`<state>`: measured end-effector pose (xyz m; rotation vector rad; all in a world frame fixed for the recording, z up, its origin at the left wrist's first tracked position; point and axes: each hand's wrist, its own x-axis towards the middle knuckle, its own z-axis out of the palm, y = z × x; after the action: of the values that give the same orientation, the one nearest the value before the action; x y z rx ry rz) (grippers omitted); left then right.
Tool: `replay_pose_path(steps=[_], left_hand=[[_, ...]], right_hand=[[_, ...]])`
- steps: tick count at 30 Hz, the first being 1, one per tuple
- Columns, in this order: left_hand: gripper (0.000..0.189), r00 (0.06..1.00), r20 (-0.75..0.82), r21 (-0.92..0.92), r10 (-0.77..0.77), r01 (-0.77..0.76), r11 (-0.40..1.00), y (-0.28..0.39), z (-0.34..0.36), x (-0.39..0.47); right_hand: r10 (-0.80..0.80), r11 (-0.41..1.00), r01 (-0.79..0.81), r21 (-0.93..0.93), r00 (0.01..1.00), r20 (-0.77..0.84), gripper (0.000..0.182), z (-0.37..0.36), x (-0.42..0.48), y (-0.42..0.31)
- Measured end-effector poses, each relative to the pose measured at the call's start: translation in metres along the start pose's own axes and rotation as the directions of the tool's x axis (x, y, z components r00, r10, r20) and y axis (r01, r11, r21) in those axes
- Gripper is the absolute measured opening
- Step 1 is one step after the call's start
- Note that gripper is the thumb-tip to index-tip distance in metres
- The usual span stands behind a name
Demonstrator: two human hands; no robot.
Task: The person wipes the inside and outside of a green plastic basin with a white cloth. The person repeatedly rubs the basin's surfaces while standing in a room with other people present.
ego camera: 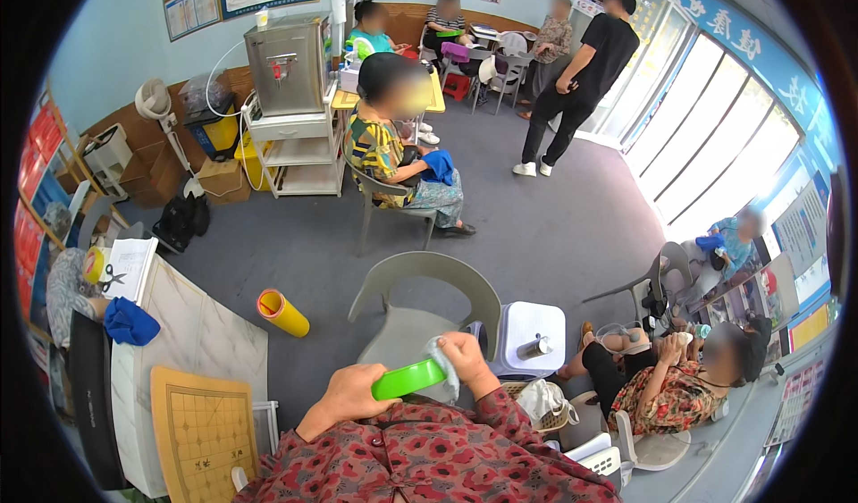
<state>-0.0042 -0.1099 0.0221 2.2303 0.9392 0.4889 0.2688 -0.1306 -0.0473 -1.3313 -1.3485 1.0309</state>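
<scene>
A bright green plastic dish or tray [409,379], seen edge-on, is held in front of my chest. My left hand [355,394] grips its left end, with the thumb and fingers closed over it. At its right end, my right hand [467,361] pinches a light grey-blue cloth [448,374], which lies against the green rim and hangs down beside it. The inside of the green piece is hidden from this angle. Just beyond both hands stands a grey plastic armchair [429,295].
A white stool [534,329] with a metal cup stands right of the chair. A yellow bin [285,313] is on the floor at left, near a marble-patterned counter [194,315] and a wooden board [204,436]. A basket [543,409] and a seated person are close at right; others sit or stand beyond.
</scene>
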Motion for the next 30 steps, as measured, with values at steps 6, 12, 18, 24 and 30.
replay_pose_path(steps=[6, 12, 18, 24, 30], left_hand=[[0.046, 0.955, -0.284, -0.059, 0.091, -0.112, 0.992, -0.015, -0.008, 0.002], [0.049, 0.947, -0.322, -0.182, -0.014, -0.047, 0.982, -0.013, -0.012, -0.007], [0.044, 0.944, -0.312, -0.002, 0.104, -0.11, 0.994, -0.004, -0.012, 0.001], [0.031, 0.948, -0.314, 0.052, 0.043, -0.029, 0.998, -0.006, 0.028, -0.002], [0.042, 0.918, -0.39, 0.111, 0.07, -0.029, 0.993, -0.003, 0.014, -0.017]], right_hand=[[0.214, 0.85, -0.078, 0.52, 0.955, -0.206, 0.025, -0.049, -0.012, 0.028], [0.255, 0.83, -0.079, 0.552, 0.934, -0.249, 0.026, -0.035, -0.009, 0.02], [-0.266, 0.921, 0.249, -0.299, 0.964, -0.016, 0.027, -0.009, 0.002, -0.063], [-0.369, 0.697, 0.507, -0.508, 0.86, 0.352, 0.031, 0.056, 0.002, -0.105], [0.007, 1.0, -0.008, 0.017, 0.995, 0.102, 0.027, -0.002, 0.019, -0.011]])
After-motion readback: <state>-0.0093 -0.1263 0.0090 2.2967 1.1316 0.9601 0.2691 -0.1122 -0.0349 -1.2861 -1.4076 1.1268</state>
